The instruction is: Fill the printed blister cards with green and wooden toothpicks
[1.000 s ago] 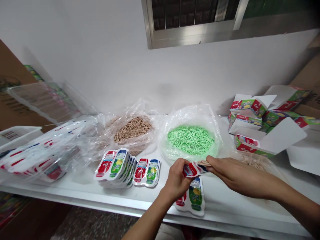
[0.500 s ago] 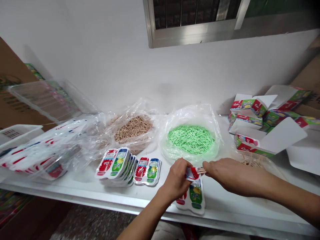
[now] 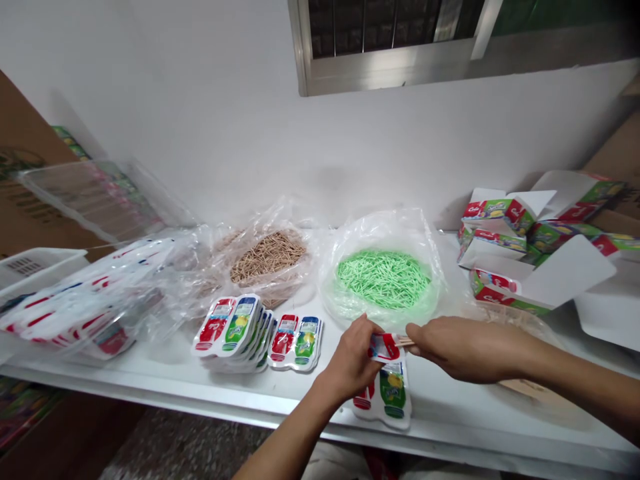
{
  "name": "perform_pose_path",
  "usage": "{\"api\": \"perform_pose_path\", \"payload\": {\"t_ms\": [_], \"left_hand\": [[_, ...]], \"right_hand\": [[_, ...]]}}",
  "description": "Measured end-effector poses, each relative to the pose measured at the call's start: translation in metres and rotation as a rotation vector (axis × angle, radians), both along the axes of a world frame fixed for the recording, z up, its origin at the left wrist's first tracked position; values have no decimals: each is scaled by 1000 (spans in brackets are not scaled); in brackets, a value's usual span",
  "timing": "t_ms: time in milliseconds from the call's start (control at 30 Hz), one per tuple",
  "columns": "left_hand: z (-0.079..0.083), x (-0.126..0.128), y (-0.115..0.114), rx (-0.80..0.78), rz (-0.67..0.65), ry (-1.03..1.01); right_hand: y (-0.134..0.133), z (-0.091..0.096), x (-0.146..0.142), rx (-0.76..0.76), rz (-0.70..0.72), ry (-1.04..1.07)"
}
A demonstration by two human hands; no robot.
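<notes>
My left hand (image 3: 353, 353) pinches a small red-and-white packet (image 3: 384, 347) above the table's front part. From the right, my right hand (image 3: 455, 347) grips a few thin pale sticks (image 3: 406, 341) by one end. Their other ends meet the packet's right edge; how far they reach inside is hidden. Beneath the packet lies a card with red and green bottle shapes (image 3: 393, 393), partly covered by my left hand. Behind both hands stands a clear plastic bag (image 3: 335, 293) of light-green sticks (image 3: 384, 279).
Left of my hands are a tall stack of bottle-print packs (image 3: 227, 327) and a lower stack (image 3: 295, 341). Brown sticks (image 3: 267, 257) fill another bag behind them. Open printed boxes (image 3: 500, 247) crowd the right; wrapped packs (image 3: 75, 293) and a white basket (image 3: 40, 267) stand left.
My right wrist and forearm have shifted slightly upward, showing more of the bag of pale sticks below the arm. The sticks at the packet are closer together. My left hand is almost unmoved.
</notes>
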State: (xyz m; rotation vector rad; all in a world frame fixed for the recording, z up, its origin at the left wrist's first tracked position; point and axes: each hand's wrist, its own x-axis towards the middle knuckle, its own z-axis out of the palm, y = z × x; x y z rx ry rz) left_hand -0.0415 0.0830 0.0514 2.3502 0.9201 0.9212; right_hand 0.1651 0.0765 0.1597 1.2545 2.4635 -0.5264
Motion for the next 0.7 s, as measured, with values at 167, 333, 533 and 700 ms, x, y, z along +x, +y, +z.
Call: {"api": "perform_pose_path", "payload": {"t_ms": [167, 333, 533, 700], "left_hand": [[-1, -2, -3, -35, -5, -44], [1, -1, -4, -52, 12, -86], [-2, -2, -4, -66, 5, -81], [1, 1, -6, -123, 41, -6]], "right_hand": [[9, 0, 5, -144, -16, 119], [14, 4, 4, -226, 1, 176], [16, 1, 5, -222, -12, 191], [1, -2, -1, -16, 3, -4]]}}
